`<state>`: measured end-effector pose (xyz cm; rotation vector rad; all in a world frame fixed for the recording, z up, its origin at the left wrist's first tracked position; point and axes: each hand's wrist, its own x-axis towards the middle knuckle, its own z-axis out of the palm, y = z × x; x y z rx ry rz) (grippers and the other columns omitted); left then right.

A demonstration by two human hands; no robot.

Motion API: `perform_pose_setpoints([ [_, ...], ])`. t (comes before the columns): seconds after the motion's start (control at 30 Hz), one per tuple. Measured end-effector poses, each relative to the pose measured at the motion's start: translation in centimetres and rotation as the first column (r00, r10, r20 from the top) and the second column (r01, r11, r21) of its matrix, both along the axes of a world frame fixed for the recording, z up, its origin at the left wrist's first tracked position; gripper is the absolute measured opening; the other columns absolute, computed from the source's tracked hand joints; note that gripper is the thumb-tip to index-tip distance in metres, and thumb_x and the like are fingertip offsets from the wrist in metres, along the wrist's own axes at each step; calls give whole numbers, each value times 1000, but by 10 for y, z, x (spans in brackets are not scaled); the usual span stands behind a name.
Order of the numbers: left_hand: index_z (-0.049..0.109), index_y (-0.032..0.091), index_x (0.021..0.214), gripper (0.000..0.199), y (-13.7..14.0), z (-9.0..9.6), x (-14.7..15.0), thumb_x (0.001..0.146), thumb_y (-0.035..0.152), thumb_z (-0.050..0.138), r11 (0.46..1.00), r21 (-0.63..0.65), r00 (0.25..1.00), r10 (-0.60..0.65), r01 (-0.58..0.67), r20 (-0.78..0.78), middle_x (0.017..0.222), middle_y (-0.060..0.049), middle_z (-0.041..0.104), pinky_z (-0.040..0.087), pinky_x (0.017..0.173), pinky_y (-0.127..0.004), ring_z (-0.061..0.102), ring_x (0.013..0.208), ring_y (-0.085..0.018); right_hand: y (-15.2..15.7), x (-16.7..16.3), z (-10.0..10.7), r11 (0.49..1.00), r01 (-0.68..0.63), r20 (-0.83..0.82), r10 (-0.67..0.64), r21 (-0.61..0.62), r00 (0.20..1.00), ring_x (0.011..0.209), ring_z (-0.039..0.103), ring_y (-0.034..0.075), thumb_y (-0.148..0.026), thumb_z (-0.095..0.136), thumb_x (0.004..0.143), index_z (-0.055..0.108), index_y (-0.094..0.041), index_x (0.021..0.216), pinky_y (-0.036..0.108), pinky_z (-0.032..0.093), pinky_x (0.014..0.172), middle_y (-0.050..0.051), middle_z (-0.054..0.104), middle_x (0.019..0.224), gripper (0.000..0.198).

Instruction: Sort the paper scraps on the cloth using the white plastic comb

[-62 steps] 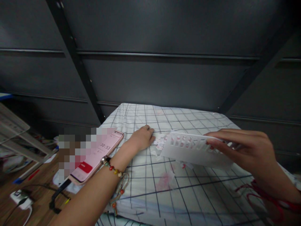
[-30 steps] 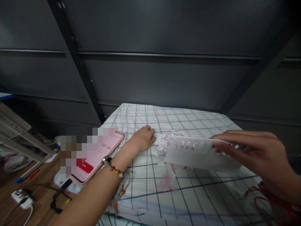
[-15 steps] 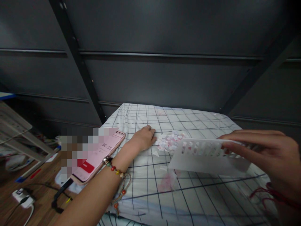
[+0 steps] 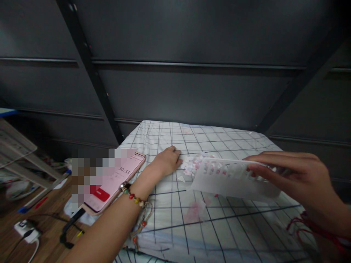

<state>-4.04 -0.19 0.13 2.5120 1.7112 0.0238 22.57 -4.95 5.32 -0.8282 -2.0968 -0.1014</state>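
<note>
My right hand [image 4: 293,175] pinches the slotted rim of a white plastic basket [image 4: 230,184] between thumb and fingers. The basket is tipped on its side, its slots facing up and its inside hidden. Past its left end lies a heap of torn paper scraps [image 4: 193,164], white with bits of pink, partly covered by the basket. My left hand [image 4: 168,160] rests on the checked sheet [image 4: 161,131] just left of the scraps, thumb apart from the fingers and nothing held. One loose scrap [image 4: 181,178] sits in front of the heap.
A pink phone [image 4: 117,182], part of it pixelated, lies left of my left forearm with a cable attached. A pink stain-like patch [image 4: 195,212] shows on the sheet. Dark panels [image 4: 186,95] rise behind. A white power adapter [image 4: 26,230] is on the wooden floor.
My right hand has moved left with the basket, which now covers more of the heap's right side. The left hand has stayed in place.
</note>
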Motion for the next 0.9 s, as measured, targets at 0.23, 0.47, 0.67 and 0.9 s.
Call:
perform_pose_setpoints([
  [0.23, 53, 11, 119, 34, -1, 0, -1, 93, 28, 40, 1000, -4, 1000, 13, -13, -1, 123, -14, 51, 46, 86, -31, 55, 105, -25, 4, 2, -7, 999, 46, 6, -46, -26, 999, 56, 65, 16, -32, 60, 81, 65, -32, 77, 26, 46, 43, -6, 71, 69, 7],
  [0.47, 51, 9, 121, 35, -2, -1, -2, 93, 25, 39, 1000, 16, 1000, -3, 3, 10, 123, -15, 51, 44, 89, -31, 54, 108, -25, 2, -2, -7, 989, 146, -4, -146, 3, 989, 60, 67, 21, -34, 58, 81, 67, -30, 74, 33, 51, 50, -1, 72, 71, 12],
  [0.67, 54, 10, 119, 33, -2, 1, -1, 93, 28, 41, 1000, -3, 1000, 10, -10, 8, 121, -15, 52, 46, 86, -31, 55, 106, -25, 0, -11, -11, 996, 74, 34, -72, -55, 997, 58, 66, 18, -31, 57, 82, 66, -30, 76, 30, 49, 48, -3, 71, 71, 11],
  [0.9, 52, 11, 122, 35, -3, 1, -1, 94, 28, 39, 1000, 1, 1000, 18, -18, -8, 124, -15, 50, 45, 85, -31, 55, 106, -25, 0, -6, -7, 993, 119, 11, -119, -17, 993, 60, 67, 19, -34, 58, 81, 67, -30, 75, 30, 49, 48, -2, 71, 71, 12],
])
